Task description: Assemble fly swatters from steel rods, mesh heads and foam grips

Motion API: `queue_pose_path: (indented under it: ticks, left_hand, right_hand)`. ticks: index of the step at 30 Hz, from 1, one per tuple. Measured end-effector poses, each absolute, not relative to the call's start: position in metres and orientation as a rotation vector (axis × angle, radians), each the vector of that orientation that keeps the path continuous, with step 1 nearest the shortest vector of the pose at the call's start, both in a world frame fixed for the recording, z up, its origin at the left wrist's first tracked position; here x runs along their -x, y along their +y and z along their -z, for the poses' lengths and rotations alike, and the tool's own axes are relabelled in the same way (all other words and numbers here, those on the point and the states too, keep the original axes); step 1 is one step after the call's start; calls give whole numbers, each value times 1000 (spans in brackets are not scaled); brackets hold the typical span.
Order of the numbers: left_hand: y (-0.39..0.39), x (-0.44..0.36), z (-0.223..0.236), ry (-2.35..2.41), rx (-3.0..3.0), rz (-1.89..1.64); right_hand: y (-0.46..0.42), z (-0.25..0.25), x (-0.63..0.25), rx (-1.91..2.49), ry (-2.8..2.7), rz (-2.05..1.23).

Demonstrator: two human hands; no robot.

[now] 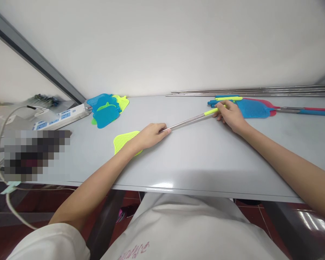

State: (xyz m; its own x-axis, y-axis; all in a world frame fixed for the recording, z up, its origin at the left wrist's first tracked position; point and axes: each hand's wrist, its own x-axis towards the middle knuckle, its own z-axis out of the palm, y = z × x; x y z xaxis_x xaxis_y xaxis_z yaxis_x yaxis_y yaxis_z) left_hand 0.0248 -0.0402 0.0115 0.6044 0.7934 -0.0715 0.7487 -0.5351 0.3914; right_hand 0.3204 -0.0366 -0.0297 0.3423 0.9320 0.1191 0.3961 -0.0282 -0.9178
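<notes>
A metal rod (186, 122) with a yellow handle sleeve (210, 111) runs between my hands. Its left end is pinched in my left hand (151, 135), close to the tabletop. The fingers of my right hand (230, 113) are closed on the yellow sleeve. Beneath my left hand and wrist lies a yellow perforated fly swatter head (123, 142), partly covered; whether the rod joins it is hidden. Beside my right hand are blue and yellow handle sleeves (229, 98), along with a blue fly swatter (253, 109) overlapping a red one (273, 113).
Several blue, green and yellow swatter heads (107, 116) are piled at the back left. Long metal rods (260, 91) lie along the wall at the back right. A white power strip (67, 115) and a cable (1, 137) occupy the left side of the grey table (195, 155).
</notes>
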Motion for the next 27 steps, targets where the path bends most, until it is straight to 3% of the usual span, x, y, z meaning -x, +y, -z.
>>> queue_pose_path:
  ticks: [27]
  left_hand:
    - [-39,-23,-10,1233,-2473,-165]
  right_hand:
    - [-38,27,-318,1605,-1215,-688]
